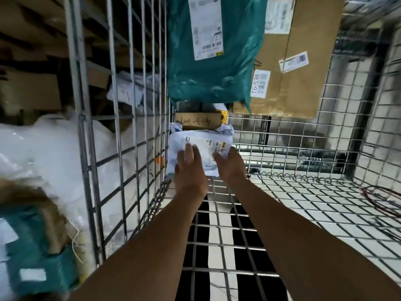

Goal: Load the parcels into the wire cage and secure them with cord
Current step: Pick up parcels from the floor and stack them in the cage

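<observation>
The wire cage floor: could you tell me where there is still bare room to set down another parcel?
The mesh floor lies bare right of the white parcel that both hands hold, out to the red cord. It is crowded at the back left, where the teal bag and cardboard box stand.

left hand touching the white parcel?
Touching. Head view: the left hand lies on the white parcel, its fingers flat on the label face.
</observation>
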